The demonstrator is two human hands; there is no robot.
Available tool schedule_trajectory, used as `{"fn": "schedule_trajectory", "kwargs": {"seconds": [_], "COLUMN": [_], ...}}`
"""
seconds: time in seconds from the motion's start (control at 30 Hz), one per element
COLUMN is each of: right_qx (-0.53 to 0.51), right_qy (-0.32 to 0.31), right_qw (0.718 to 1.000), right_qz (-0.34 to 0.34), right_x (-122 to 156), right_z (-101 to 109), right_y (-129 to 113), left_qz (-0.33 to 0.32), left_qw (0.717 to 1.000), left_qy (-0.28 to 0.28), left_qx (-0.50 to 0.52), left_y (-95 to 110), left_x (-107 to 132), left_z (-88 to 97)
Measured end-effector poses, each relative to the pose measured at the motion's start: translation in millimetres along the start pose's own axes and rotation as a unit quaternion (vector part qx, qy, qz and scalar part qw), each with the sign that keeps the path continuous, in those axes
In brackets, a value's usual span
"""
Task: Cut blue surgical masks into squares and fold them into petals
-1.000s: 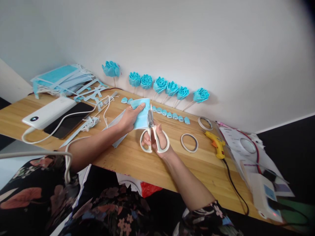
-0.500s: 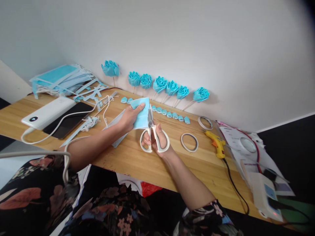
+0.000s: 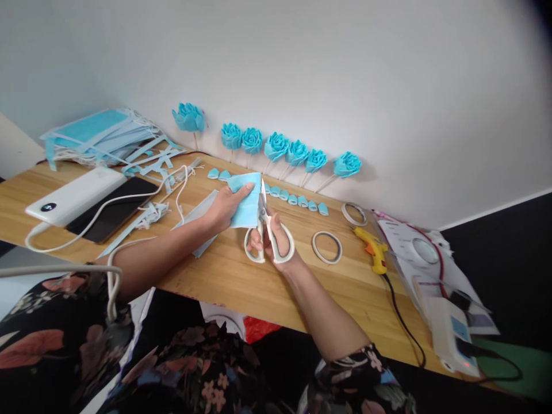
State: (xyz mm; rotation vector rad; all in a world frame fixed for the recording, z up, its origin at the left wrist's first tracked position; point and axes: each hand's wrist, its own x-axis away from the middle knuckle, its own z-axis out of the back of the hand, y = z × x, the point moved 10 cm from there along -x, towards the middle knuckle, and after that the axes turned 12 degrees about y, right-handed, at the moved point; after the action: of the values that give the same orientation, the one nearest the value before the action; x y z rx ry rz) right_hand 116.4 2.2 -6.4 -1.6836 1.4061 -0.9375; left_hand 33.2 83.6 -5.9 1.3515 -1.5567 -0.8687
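Observation:
My left hand (image 3: 224, 208) pinches a light blue piece of mask fabric (image 3: 247, 198), thumb on top, holding it upright above the wooden table (image 3: 224, 276). My right hand (image 3: 276, 241) is closed through the handles of white scissors (image 3: 264, 233), whose blades run up along the right edge of the fabric. Both hands meet near the middle of the table.
Blue fabric roses on sticks (image 3: 276, 146) lean against the wall, with a row of small blue petals (image 3: 297, 200) before them. Left: a stack of face masks (image 3: 92, 132), scraps, a power bank (image 3: 71, 195), a phone (image 3: 114, 210). Right: tape rings (image 3: 326, 247), a yellow glue gun (image 3: 374, 253), papers.
The scissor blades have closed further along the fabric's right edge. The view has shifted slightly; both hands stay in place.

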Motion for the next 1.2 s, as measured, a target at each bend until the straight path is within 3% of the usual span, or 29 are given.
{"fn": "schedule_trajectory", "kwargs": {"seconds": [0.7, 1.0, 1.2], "right_qx": [-0.004, 0.001, 0.005], "right_qy": [0.007, 0.005, 0.007], "right_qw": [0.999, 1.000, 1.000], "right_qz": [0.032, 0.022, 0.023], "right_x": [0.1, -2.1, -0.9], "right_z": [-2.3, 0.4, 0.7], "right_y": [-6.6, -1.8, -2.3], "left_qz": [-0.015, -0.026, -0.031], "left_qw": [1.000, 0.998, 0.998], "left_qy": [0.012, 0.058, 0.051], "left_qx": [-0.023, 0.019, 0.005], "left_y": [-2.2, 4.5, 6.8], "left_x": [9.3, 9.4, 8.9], "left_z": [-2.6, 3.0, 3.1]}}
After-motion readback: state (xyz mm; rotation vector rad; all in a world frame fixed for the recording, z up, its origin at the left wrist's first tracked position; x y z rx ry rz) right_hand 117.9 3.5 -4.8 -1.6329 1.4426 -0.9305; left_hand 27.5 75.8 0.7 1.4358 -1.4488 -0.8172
